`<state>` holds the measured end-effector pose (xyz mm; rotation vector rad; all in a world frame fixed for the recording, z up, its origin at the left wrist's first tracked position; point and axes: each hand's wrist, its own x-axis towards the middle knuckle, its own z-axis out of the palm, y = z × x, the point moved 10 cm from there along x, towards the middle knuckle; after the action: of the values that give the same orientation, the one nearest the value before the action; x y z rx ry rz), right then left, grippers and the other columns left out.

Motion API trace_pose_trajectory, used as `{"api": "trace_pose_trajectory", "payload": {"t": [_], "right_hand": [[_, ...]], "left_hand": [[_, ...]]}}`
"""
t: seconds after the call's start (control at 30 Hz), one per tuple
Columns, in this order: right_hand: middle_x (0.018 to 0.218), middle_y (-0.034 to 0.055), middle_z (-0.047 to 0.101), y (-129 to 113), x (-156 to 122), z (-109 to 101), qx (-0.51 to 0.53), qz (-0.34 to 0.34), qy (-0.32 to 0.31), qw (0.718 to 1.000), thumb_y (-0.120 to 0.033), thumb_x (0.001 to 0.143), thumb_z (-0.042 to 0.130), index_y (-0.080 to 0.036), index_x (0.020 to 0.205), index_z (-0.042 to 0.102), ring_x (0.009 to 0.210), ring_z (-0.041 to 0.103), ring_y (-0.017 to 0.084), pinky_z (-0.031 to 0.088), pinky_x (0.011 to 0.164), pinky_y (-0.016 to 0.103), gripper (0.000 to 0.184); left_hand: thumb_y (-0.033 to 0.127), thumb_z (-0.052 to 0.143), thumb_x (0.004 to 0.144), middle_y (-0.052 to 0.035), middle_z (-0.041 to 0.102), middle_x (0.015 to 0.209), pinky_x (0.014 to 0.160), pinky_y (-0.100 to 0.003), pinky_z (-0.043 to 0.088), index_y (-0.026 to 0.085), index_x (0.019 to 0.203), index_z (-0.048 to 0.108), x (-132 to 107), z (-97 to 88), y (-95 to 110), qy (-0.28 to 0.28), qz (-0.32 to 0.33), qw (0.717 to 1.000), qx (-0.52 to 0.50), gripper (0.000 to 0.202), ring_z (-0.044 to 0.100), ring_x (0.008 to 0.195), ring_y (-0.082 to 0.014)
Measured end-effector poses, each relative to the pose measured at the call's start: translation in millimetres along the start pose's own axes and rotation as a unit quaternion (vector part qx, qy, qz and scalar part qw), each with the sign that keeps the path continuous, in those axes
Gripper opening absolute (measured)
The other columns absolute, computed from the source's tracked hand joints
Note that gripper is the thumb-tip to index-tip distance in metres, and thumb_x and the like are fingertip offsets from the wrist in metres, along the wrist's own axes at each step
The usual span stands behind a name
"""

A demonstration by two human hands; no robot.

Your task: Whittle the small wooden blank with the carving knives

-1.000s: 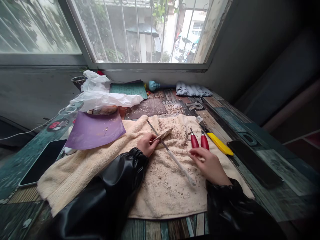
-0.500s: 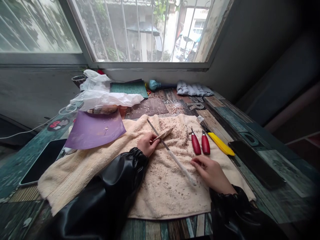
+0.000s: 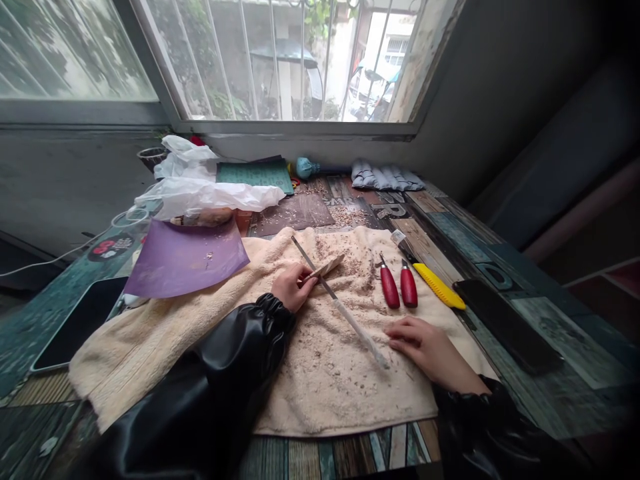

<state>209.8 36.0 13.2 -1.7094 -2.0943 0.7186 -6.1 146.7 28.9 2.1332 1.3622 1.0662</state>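
Pinched in the fingers of my left hand (image 3: 293,288) is a small pointed piece of wood (image 3: 330,265). It lies across a long thin file (image 3: 353,322), whose lower part is wrapped in something whitish. The file rests slantwise on the beige towel (image 3: 320,400), which is strewn with wood shavings. To the right of the file's wrapped end, my right hand (image 3: 420,345) rests low over the towel, holding nothing, with its fingers stretched out. Beyond it lie two red-handled carving tools (image 3: 389,287) (image 3: 409,287) side by side.
A yellow-handled tool (image 3: 437,283) and a black phone (image 3: 507,325) lie at the right. On the left are a purple sheet (image 3: 187,257), a tablet (image 3: 80,323) and a white plastic bag (image 3: 210,195). A green mat (image 3: 255,176) lies near the window wall.
My right hand has shifted a little right and nearer, and its fingers lie flatter. My left hand keeps its pinch on the piece of wood. The whole view has shifted slightly.
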Motion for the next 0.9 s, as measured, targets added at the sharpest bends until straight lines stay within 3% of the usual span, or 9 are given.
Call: {"api": "trace_pose_trajectory", "payload": {"t": [0.23, 0.4, 0.5, 0.63, 0.77, 0.9], "right_hand": [[0.073, 0.0019, 0.059, -2, -2, -16, -0.009, 0.027, 0.042, 0.999, -0.031, 0.078, 0.045, -0.02, 0.072, 0.056, 0.067, 0.053, 0.014, 0.042, 0.06, 0.026, 0.017], [0.075, 0.0008, 0.062, -14, 19, -47, -0.003, 0.025, 0.166, 0.986, -0.033, 0.075, 0.05, -0.021, 0.078, 0.058, 0.066, 0.055, 0.014, 0.041, 0.06, 0.025, 0.014], [0.076, 0.001, 0.064, -19, 37, -53, -0.009, 0.011, 0.208, 0.978, -0.029, 0.074, 0.051, -0.021, 0.082, 0.059, 0.068, 0.057, 0.015, 0.042, 0.064, 0.026, 0.014], [0.079, 0.002, 0.063, -24, 48, -50, -0.047, -0.039, 0.215, 0.975, -0.028, 0.073, 0.051, -0.021, 0.071, 0.061, 0.074, 0.056, 0.016, 0.041, 0.07, 0.028, 0.013], [0.092, 0.0016, 0.061, -21, 48, -42, -0.03, -0.057, 0.193, 0.979, -0.022, 0.074, 0.049, -0.022, 0.087, 0.062, 0.087, 0.054, 0.015, 0.04, 0.078, 0.028, 0.018], [0.084, 0.0021, 0.061, -14, 50, -39, -0.029, -0.021, 0.184, 0.982, -0.025, 0.072, 0.053, -0.021, 0.09, 0.061, 0.079, 0.055, 0.016, 0.042, 0.073, 0.028, 0.02]], "left_hand": [[0.031, 0.053, 0.073, -0.0015, 0.056, 0.071, 0.054, -0.022, 0.046, 0.017, 0.076, 0.055, 0, -0.7, 0, 0.002, 0.001, 1.0, -0.001, 0.015, 0.053, 0.062, -0.0112], [0.031, 0.053, 0.073, -0.0013, 0.057, 0.071, 0.053, -0.022, 0.047, 0.017, 0.076, 0.055, 0, -1.1, 1, 0.003, 0.003, 1.0, -0.006, 0.014, 0.053, 0.06, -0.0107], [0.031, 0.053, 0.073, -0.0012, 0.057, 0.071, 0.053, -0.022, 0.047, 0.017, 0.076, 0.055, 0, -0.7, 1, 0.001, 0.006, 1.0, -0.006, 0.014, 0.052, 0.059, -0.0104], [0.031, 0.053, 0.073, -0.0011, 0.057, 0.071, 0.054, -0.022, 0.047, 0.017, 0.075, 0.055, 0, -0.3, 0, 0.001, 0.006, 1.0, -0.003, 0.014, 0.053, 0.06, -0.0105], [0.031, 0.052, 0.074, -0.001, 0.056, 0.071, 0.053, -0.021, 0.047, 0.018, 0.076, 0.055, 0, 0.3, 0, -0.002, 0.002, 1.0, -0.007, 0.014, 0.052, 0.061, -0.0105], [0.031, 0.052, 0.074, -0.0011, 0.056, 0.071, 0.054, -0.021, 0.048, 0.018, 0.077, 0.055, -1, -0.2, 1, -0.004, 0.002, 1.0, -0.009, 0.014, 0.053, 0.062, -0.0108]]}}
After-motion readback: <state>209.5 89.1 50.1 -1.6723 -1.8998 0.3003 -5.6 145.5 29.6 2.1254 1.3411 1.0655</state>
